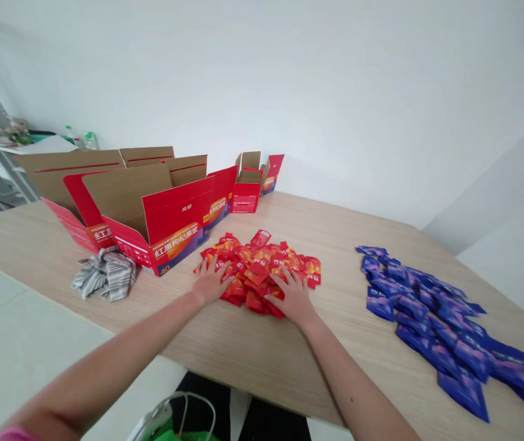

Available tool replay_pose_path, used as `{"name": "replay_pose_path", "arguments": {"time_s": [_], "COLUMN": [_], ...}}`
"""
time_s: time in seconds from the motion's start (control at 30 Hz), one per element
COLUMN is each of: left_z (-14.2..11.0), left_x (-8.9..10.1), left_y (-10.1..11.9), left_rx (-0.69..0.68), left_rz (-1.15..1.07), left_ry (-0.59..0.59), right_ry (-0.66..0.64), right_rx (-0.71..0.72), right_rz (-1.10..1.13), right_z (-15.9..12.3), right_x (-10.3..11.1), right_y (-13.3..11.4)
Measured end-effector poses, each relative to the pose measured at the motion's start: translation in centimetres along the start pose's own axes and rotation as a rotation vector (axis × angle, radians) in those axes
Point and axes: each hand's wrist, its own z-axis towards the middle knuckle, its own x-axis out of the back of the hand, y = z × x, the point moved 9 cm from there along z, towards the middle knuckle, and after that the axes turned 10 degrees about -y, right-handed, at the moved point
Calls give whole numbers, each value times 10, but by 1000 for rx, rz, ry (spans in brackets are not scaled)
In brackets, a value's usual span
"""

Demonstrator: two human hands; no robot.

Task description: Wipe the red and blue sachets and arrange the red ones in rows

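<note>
The left hand (211,282) and right hand (293,298) lie flat on the near edge of a heap of red sachets (257,275) mid-table (262,346), their fingers (205,267) spread open and holding nothing. Blue sachets (436,324) lie well off to the right; open red cartons (177,214) stand behind, a striped cloth (104,274) beside them.

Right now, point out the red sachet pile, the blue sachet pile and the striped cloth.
Red sachet pile (253,275), head view, on the pile's middle.
Blue sachet pile (431,315), head view, on the pile's middle.
Striped cloth (104,275), head view, on its crumpled centre.
</note>
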Motion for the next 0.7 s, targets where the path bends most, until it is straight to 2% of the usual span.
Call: {"name": "replay_pose_path", "arguments": {"time_s": [0.1,0.2,0.3,0.37,0.43,0.5,0.63,0.7], "left_z": [5,6,10,14,19,25,27,22], "left_x": [-21,-33,-31,-19,-2,10,10,9], "left_y": [29,62,83,83,73,60,52,52], "left_rx": [4,-2,-17,-38,-75,-153,-415,-497], "left_rz": [-2,-20,-49,-63,-62,-38,56,107], "left_ry": [-18,-18,9,54,98,96,-17,-26], "right_ry": [-13,-54,-67,-29,62,156,188,171], "right_rx": [-85,-145,-195,-213,-190,-108,113,186], "right_rz": [-23,-33,-48,-63,-70,-50,99,238], "right_z": [0,2,2,-3,-13,-26,-46,-52], "right_x": [6,13,24,32,42,47,36,28], "right_y": [37,76,103,112,109,93,43,21]}}
